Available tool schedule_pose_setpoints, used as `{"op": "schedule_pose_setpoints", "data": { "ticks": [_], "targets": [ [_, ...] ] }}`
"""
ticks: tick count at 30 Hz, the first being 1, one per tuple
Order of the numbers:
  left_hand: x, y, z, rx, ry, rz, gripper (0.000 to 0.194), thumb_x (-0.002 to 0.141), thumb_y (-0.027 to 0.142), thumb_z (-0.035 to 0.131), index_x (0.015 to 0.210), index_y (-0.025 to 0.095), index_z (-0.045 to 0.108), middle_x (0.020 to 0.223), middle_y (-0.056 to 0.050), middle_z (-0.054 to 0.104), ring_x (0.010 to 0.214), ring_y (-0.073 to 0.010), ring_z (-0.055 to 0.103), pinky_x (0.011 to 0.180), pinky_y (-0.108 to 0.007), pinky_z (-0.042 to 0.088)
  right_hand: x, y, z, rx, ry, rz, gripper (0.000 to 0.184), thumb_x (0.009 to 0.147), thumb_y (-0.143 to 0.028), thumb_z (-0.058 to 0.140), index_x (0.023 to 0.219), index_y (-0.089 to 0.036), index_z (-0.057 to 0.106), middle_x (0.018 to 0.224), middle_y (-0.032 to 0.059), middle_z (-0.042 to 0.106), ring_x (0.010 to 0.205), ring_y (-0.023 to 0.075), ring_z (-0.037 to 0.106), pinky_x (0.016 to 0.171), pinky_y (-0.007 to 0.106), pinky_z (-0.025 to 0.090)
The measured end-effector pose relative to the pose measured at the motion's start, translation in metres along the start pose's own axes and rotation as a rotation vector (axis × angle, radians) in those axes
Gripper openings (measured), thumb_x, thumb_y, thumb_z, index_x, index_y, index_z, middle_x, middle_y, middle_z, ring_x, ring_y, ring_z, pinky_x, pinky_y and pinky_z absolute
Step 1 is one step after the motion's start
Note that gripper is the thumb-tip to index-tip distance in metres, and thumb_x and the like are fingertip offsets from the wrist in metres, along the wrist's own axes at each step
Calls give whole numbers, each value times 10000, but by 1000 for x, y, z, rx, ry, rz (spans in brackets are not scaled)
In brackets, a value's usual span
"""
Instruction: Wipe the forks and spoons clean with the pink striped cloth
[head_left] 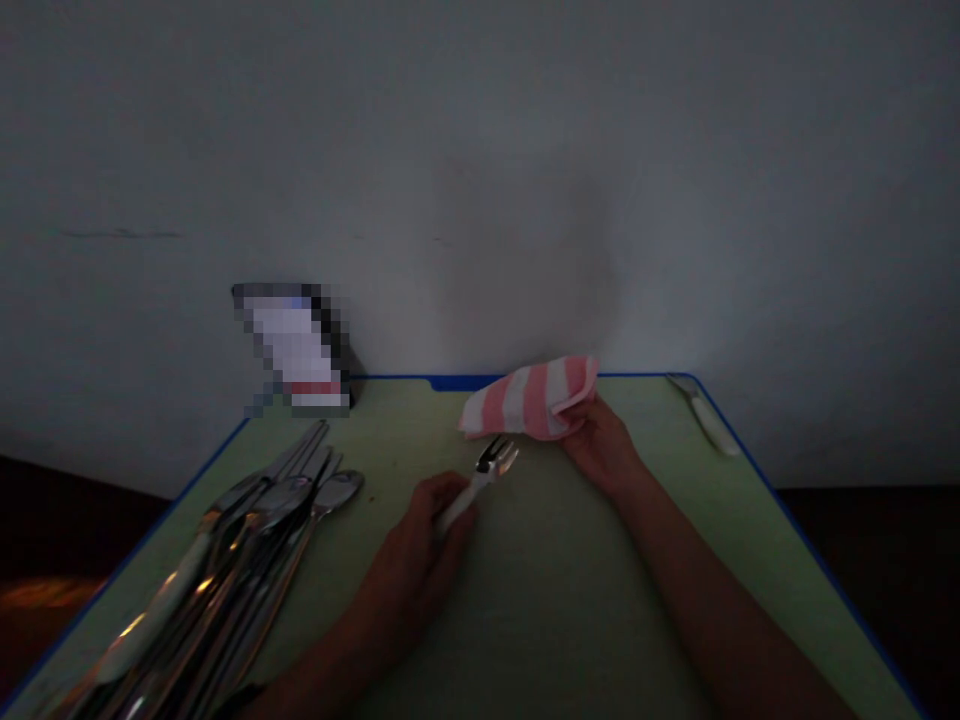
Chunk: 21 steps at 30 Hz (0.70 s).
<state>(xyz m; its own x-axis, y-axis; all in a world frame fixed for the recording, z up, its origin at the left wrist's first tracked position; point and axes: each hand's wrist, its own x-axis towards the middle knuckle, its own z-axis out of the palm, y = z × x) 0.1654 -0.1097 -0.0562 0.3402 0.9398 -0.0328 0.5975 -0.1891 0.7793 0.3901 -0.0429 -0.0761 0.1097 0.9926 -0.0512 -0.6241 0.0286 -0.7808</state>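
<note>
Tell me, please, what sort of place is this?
Probably a room in a home, judging by the blue-edged table, the heap of cutlery and the pink-striped cloth.

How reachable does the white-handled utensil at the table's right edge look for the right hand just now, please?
Probably yes: nothing visible stands between the right hand and the white-handled utensil, though the hand holds the striped cloth and might need to put it down first.
</note>
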Motion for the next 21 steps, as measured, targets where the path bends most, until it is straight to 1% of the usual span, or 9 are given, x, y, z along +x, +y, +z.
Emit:
{"op": "schedule_pose_setpoints", "data": {
  "ticks": [3, 6, 9, 12, 14, 16, 19, 20, 21],
  "targets": [
    [1, 6, 0, -207, 42, -107, 325, 876, 367, 444, 1153, 235, 337, 1009, -44, 599, 602, -129, 565, 567, -267, 487, -8, 4, 7, 9, -51, 20, 488, 568, -80, 542, 1033, -230, 545, 969, 11, 650, 935, 194, 591, 901, 368, 459],
    [3, 10, 1, -314, 38, -197, 382, 858, 435, 457, 1167, 226, 371, 922, -23, 602, 444, -79, 447, 416, -209, 390, -14, 9, 13, -53, -103, 46, 467, 601, -139, 543, 1060, -226, 540, 1041, 33, 636, 994, 219, 571, 907, 392, 460],
    [5, 10, 1, -405, 37, -155, 369, 864, 451, 431, 1129, 195, 443, 825, -9, 579, 462, -77, 422, 411, -192, 332, -19, 13, 15, -113, -169, 53, 445, 623, -188, 548, 1063, -248, 537, 1108, 34, 615, 1031, 232, 557, 886, 396, 473],
    [5, 7, 1, -463, 23, -70, 298, 868, 398, 437, 1029, 162, 517, 647, 37, 481, 487, -86, 398, 437, -189, 304, -25, 11, 15, -105, -212, 30, 397, 658, -244, 540, 1054, -259, 548, 1124, 31, 610, 1024, 241, 566, 869, 408, 476],
    [5, 6, 1, -468, -8, -44, 288, 877, 392, 427, 1001, 156, 535, 588, 53, 431, 484, -91, 388, 439, -190, 293, -30, 8, 13, -96, -227, 29, 339, 733, -388, 480, 1019, -233, 572, 1081, 63, 627, 1010, 261, 576, 848, 436, 478],
    [5, 6, 1, -458, -52, -35, 298, 893, 401, 396, 1004, 160, 533, 567, 58, 423, 468, -92, 384, 435, -193, 292, -36, 6, 11, -140, -225, 32, 459, 779, -553, 371, 979, -202, 589, 1008, 101, 646, 999, 279, 583, 832, 459, 477],
    [4, 8, 2, -364, -110, -20, 327, 907, 429, 360, 910, 166, 554, 512, 67, 402, 441, -97, 383, 440, -201, 302, -46, 7, 12, -377, -237, -5, 599, 798, -637, 274, 969, -166, 602, 927, 122, 654, 1019, 282, 576, 840, 460, 467],
    [3, 9, 2, -310, -121, -9, 355, 907, 445, 355, 834, 166, 563, 501, 63, 406, 444, -100, 394, 450, -205, 311, -50, 9, 14, -478, -243, -34, 598, 801, -639, 279, 967, -169, 610, 919, 113, 654, 1030, 278, 571, 850, 456, 461],
    [2, 10, 3, -253, -129, 5, 391, 904, 462, 353, 754, 166, 559, 495, 57, 414, 451, -103, 409, 462, -210, 319, -54, 12, 15, -587, -228, -92, 540, 789, -630, 338, 950, -198, 619, 910, 90, 656, 1020, 269, 573, 846, 442, 465]
  ]
}}
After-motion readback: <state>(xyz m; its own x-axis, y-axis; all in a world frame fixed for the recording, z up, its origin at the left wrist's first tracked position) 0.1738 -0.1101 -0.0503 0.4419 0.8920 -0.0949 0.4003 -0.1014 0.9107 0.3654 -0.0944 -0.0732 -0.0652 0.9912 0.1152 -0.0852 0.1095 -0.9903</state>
